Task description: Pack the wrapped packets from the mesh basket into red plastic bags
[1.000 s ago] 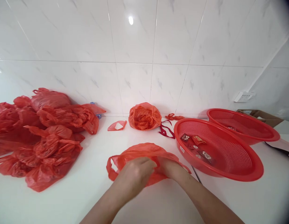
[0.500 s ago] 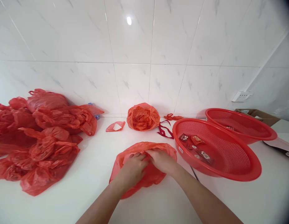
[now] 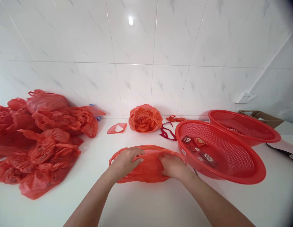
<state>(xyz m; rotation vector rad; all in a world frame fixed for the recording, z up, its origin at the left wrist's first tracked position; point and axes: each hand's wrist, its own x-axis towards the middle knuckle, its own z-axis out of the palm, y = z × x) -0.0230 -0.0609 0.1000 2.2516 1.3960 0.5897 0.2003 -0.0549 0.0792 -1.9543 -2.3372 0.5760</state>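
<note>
A thin red plastic bag (image 3: 148,171) lies on the white table in front of me, its mouth spread wide from side to side. My left hand (image 3: 126,162) is at the left part of the mouth, thumb and fingers apart with nothing between them. At the right part, my right hand (image 3: 172,164) reaches into the bag, thumb apart from the fingers; red film partly covers its fingertips. Just right of that hand stands a red perforated plastic basket (image 3: 241,154) with several small wrapped snack packets (image 3: 200,142) in it.
Several knotted red bags (image 3: 49,151) are heaped at the left. Against the tiled wall sits a bag stuffed with red plastic (image 3: 145,118), between a red scrap (image 3: 116,128) and dark red strips (image 3: 168,131). A second red basket (image 3: 262,132) and a cardboard box (image 3: 270,118) stand back right.
My hands have moved apart, left hand to the left and right hand to the right. The bag's mouth has been stretched wider, and its near edge has drawn back from me.
</note>
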